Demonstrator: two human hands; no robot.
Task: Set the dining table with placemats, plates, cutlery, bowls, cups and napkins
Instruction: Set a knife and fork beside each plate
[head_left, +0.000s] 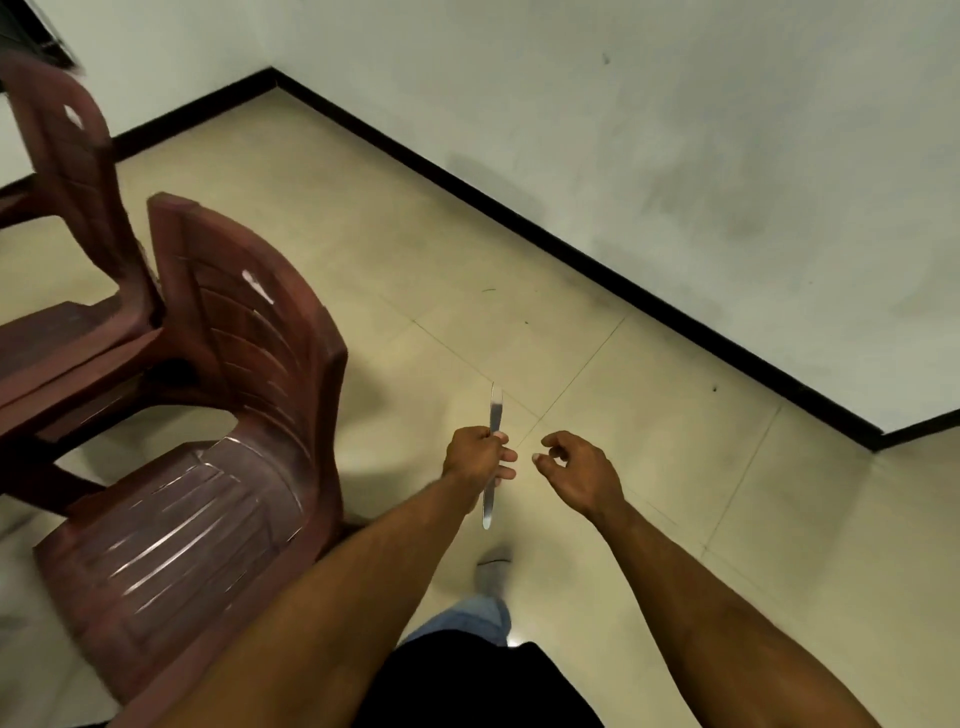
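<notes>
My left hand (478, 457) grips a steel table knife (494, 410) around its middle. The blade points away from me and the handle end sticks out below the fingers. My right hand (576, 467) hovers just to the right of it, fingers loosely curled, holding nothing. Both hands are above the floor. No dining table, plates or placemats show in this view.
Two maroon plastic chairs (208, 441) stand at the left, one behind the other (67, 208). A beige tiled floor (597, 374) stretches ahead to a white wall (675, 130) with a black skirting. My foot in a grey sock (493, 569) is below the hands.
</notes>
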